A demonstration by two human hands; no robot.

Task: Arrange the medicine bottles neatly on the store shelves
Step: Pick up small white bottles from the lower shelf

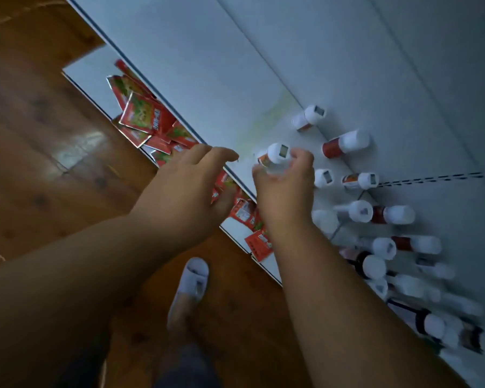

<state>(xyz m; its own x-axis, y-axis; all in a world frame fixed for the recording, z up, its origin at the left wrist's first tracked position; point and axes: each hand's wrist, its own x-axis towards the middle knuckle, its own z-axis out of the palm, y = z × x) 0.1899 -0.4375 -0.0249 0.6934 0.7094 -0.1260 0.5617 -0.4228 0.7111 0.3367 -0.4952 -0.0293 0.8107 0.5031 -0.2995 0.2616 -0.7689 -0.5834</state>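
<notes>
Now the right hand [284,186] pinches a white-capped bottle [275,156] above the shelf [207,65]; left hand [188,186] hovers loose-fingered, holding nothing. Clip the standing bottles [359,180] to its right and they'd topple.

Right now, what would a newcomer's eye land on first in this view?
The right hand gripping a white-capped medicine bottle at the white shelf, centre frame. White-capped bottles stand scattered to its right, and red packets lie heaped on the lower shelf, behind the open left hand.

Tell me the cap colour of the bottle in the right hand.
White cap, head view.
</notes>
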